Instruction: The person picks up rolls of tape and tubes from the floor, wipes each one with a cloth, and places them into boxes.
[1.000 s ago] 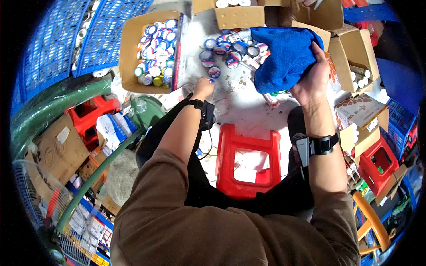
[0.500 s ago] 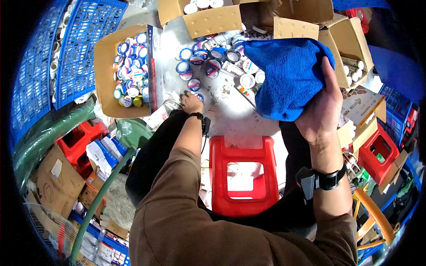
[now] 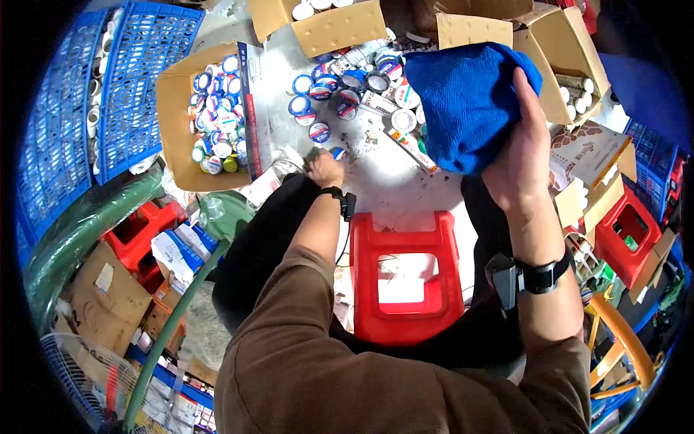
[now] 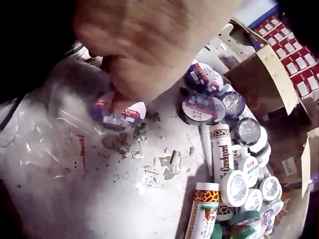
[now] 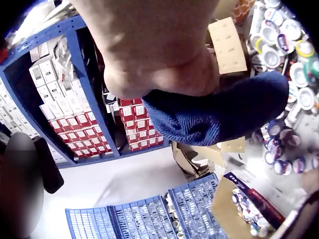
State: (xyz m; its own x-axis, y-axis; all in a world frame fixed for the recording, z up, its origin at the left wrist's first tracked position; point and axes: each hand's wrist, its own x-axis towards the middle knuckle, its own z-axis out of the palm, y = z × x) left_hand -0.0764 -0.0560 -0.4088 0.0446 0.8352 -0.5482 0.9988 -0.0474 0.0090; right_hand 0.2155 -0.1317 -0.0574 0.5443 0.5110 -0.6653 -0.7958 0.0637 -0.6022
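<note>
Low over the white work surface, my left hand pinches a small round tape roll with a blue, white and red label. In the left wrist view the curled fingers cover part of that labelled roll. My right hand grips a bunched blue knitted cloth, thumb along its near side. The cloth hangs in front of the palm and hides most of the fingers. Between the hands lies a loose pile of similar rolls, beside white tubes with giraffe-pattern ends.
An open carton of rolls stands at the left. More open cartons line the back right. A red stool is between the knees. Blue plastic crates rise at far left; a green tube curves past the left arm.
The head view has shifted, moving the scene left and down, then slightly back. My left hand stays by the same roll near the pile's front edge. My right hand keeps holding the blue cloth up.
</note>
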